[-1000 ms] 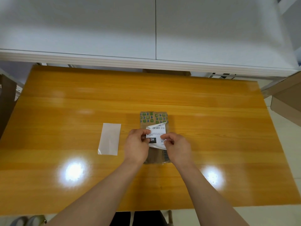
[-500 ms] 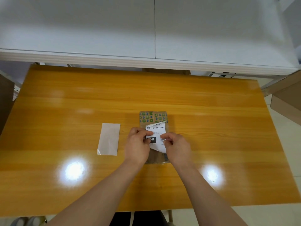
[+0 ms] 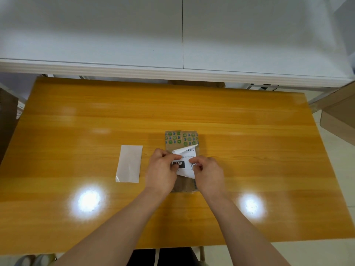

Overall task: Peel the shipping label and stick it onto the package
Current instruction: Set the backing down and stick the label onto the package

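Note:
A brown paper package (image 3: 181, 139) with green and blue printed patterns at its far end lies flat in the middle of the table. Over it I hold a white shipping label (image 3: 185, 160) printed with "15H" on a black block and a small code. My left hand (image 3: 162, 169) pinches the label's left edge. My right hand (image 3: 208, 169) pinches its right edge. The label's top left corner is curled over and its lower edge lifts off the package. The package's near half is mostly hidden by my hands.
A white backing strip (image 3: 129, 163) lies flat on the orange wooden table (image 3: 76, 121), left of my hands. A white cabinet (image 3: 172, 35) runs along the far side. Cardboard boxes (image 3: 340, 121) stand off the table's right edge.
The label's top left corner has folded over, hiding the start of its printed number. Both hands stay pinched on the label over the package, barely shifted.

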A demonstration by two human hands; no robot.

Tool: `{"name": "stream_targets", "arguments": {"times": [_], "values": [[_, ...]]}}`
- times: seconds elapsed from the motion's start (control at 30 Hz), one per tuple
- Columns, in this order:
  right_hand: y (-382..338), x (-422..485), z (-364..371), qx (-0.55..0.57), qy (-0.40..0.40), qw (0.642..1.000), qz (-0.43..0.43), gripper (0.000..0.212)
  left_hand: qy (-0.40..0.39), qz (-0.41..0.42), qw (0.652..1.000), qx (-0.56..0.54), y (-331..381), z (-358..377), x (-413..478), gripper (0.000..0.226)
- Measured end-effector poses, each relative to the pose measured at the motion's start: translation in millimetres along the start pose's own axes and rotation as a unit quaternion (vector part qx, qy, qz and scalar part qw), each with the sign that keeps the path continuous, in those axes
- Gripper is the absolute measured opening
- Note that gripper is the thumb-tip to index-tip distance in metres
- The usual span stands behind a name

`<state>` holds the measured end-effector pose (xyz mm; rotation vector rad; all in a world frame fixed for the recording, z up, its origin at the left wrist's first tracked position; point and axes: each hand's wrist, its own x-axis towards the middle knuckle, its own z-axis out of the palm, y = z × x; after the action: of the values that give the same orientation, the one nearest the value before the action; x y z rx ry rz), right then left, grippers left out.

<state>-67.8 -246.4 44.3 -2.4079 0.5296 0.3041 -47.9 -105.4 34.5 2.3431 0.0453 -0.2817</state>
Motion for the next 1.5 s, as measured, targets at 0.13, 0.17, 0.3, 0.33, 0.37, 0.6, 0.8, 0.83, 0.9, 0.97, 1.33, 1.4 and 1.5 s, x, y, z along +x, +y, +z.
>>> {"name": "stream_targets", "arguments": {"times": [0.13, 0.17, 0.3, 0.33, 0.37, 0.6, 0.8, 0.83, 0.9, 0.97, 1.33, 1.4, 1.5], "values": [[-2, 0, 0, -0.005, 0.002, 1.000, 0.003, 0.029, -0.015, 0.019, 0.999, 0.033, 0, -2, -1, 0.035], [-3, 0, 0, -0.010, 0.002, 1.000, 0.001, 0.030, -0.017, 0.026, 0.999, 0.043, 0, -2, -2, 0.036], [-3, -3, -2, -0.029, -0.014, 0.999, -0.010, 0.035, -0.033, 0.045, 0.995, 0.087, 1, -3, -2, 0.042], [-3, -3, -2, -0.033, -0.021, 0.999, -0.015, 0.037, -0.038, 0.046, 0.993, 0.098, 2, -3, -2, 0.044], [-3, -4, -2, -0.038, -0.027, 0.999, -0.020, 0.038, -0.042, 0.050, 0.992, 0.108, 2, -4, -3, 0.045], [-7, -7, 0, -0.064, -0.065, 0.994, -0.067, 0.042, -0.060, 0.082, 0.987, 0.124, 4, -5, -4, 0.048], [-3, -10, -4, -0.070, -0.085, 0.991, -0.070, 0.050, -0.093, 0.091, 0.979, 0.155, 3, -7, 0, 0.053], [-2, -11, -4, -0.068, -0.089, 0.991, -0.072, 0.050, -0.104, 0.093, 0.977, 0.163, 2, -8, 0, 0.054], [0, -11, -4, -0.063, -0.093, 0.991, -0.075, 0.051, -0.126, 0.098, 0.972, 0.175, 1, -11, 1, 0.058], [1, -11, -4, -0.059, -0.096, 0.991, -0.076, 0.052, -0.146, 0.105, 0.968, 0.177, 0, -14, 2, 0.062], [13, -15, -2, -0.030, -0.107, 0.991, -0.078, 0.062, -0.210, 0.108, 0.961, 0.142, -11, -24, 6, 0.074], [14, -16, -2, -0.027, -0.103, 0.992, -0.070, 0.064, -0.210, 0.102, 0.962, 0.139, -10, -24, 6, 0.074], [13, -17, -2, -0.023, -0.092, 0.994, -0.058, 0.065, -0.210, 0.096, 0.963, 0.138, -8, -24, 5, 0.074]]}}
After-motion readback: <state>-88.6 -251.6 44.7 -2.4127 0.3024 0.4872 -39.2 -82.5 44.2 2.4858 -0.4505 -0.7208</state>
